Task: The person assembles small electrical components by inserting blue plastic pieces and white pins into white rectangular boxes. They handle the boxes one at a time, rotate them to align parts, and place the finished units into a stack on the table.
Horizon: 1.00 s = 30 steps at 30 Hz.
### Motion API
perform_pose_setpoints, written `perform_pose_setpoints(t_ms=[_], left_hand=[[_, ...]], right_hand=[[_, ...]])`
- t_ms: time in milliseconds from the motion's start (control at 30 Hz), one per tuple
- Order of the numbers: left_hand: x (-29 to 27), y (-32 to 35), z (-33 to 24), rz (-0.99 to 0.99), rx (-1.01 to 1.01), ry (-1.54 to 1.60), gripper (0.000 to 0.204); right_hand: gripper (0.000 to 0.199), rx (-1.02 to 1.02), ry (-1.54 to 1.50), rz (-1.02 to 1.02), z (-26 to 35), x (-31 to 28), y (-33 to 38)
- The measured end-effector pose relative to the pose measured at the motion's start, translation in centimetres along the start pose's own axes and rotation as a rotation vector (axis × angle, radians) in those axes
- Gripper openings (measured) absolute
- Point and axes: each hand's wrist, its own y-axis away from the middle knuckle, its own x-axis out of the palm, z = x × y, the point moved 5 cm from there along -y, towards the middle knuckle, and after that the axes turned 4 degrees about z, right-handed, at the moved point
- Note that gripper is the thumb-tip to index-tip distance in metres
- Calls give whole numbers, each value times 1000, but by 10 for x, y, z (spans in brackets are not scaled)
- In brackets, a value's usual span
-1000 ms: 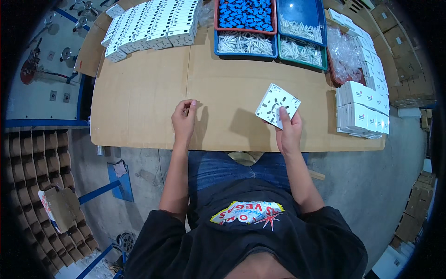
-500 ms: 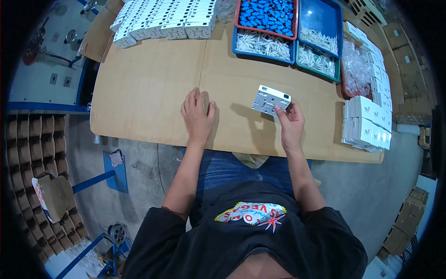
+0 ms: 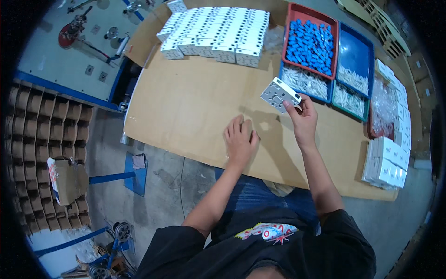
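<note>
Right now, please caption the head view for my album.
Right hand holding a white boxy unit, left hand over the cardboard.

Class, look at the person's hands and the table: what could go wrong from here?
The right hand alone holds the white square unit above the cardboard-covered table, so it might slip and drop. The red tray overlaps a blue tray of slender white parts; a knock could spill blue pieces among them. The stacked white packs stand near the table's near right corner and might be bumped off.
</note>
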Motion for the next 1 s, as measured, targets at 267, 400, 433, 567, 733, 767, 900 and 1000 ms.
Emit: perform_pose_setpoints(t_ms=[267, 400, 433, 567, 733, 767, 900, 1000], left_hand=[[-7, -2, 0, -17, -15, -10, 44], [-8, -4, 0, -4, -25, -21, 44], [-9, -3, 0, -2, -25, -17, 44], [-10, -6, 1, 2, -28, -11, 45], [-10, -8, 3, 42, -51, -3, 45], [-12, -8, 3, 47, -57, 4, 45], [-6, -9, 7, 49, -75, 18, 44], [-7, -9, 10, 73, -101, 33, 44]], right_hand=[[25, -72, 15, 115, -9, 57, -74], [31, -107, 8, 160, -6, 81, -109], [33, -134, 11, 170, -2, 86, -115], [43, -198, 45, 228, 2, 108, -154], [41, -335, 227, 214, 12, 138, -197], [41, -381, 280, 195, 19, 146, -203], [41, -339, 346, 195, 18, 175, -246], [41, -384, 395, 222, 10, 204, -280]])
